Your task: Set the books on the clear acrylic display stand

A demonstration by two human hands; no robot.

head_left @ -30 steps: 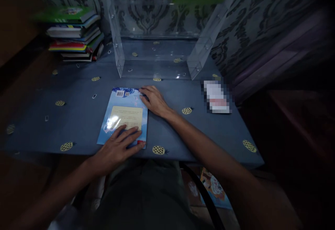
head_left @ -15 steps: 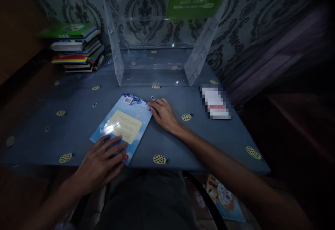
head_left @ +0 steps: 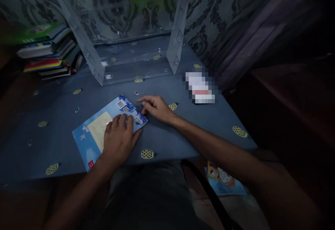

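Head view has the blue book [head_left: 97, 128] lying back cover up near the front edge of the cloth-covered table [head_left: 183, 135], set at a slant. On its cover rests the left hand [head_left: 119, 135], fingers together and gently bent, thumb by the right-hand edge; I cannot tell whether that thumb grips the edge. Just beyond the barcode end, the right hand [head_left: 157, 108] is loosely open, index finger stretched out, holding nothing and seemingly apart from the book. Good handling here, I judge, means light, flat pressure from the left palm, so that the glossy cover does not skid, and a right hand that guides the corner without bending it. The near corner, close to the table's edge, deserves care. Behind stands a clear rack [head_left: 176, 46], whose sides limit room at the back. A stack of books [head_left: 39, 52] sits rear left, a pixelated item [head_left: 201, 87] lies to the right, and a picture book [head_left: 225, 181] shows below table level.
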